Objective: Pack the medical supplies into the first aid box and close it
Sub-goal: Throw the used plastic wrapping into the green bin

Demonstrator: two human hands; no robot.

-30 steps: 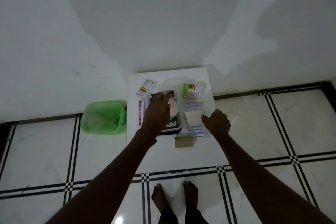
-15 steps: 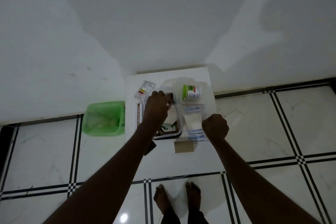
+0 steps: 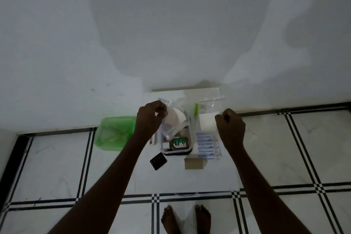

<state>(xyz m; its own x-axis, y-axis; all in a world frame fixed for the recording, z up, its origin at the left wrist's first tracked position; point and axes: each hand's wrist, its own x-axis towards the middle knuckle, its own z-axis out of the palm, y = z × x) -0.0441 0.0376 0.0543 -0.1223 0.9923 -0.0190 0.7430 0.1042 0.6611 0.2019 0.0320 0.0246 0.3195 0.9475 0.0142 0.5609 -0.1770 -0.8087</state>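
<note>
The first aid box (image 3: 163,149), clear with a dark base, stands open on a low white table (image 3: 190,178). A brown bottle with a green label (image 3: 178,143) lies inside it. My left hand (image 3: 150,119) is closed on a clear bag holding a white roll (image 3: 175,118), held over the box's far end. My right hand (image 3: 230,126) grips the edge of another clear zip bag with a white pad (image 3: 206,122), just right of the box. Antiseptic bandage strips (image 3: 207,147) lie in front of that pad. A green-capped container (image 3: 196,109) is mostly hidden behind the bags.
A brown card piece (image 3: 193,163) and a black flat item (image 3: 158,161) lie on the table in front of the box. A green bin (image 3: 114,133) stands left of the table. A white wall rises behind, and my bare feet (image 3: 187,218) stand on tiled floor.
My left hand has lifted the bag with the white roll over the box. My right hand went from resting near the bandages to the white pad's bag and raised it.
</note>
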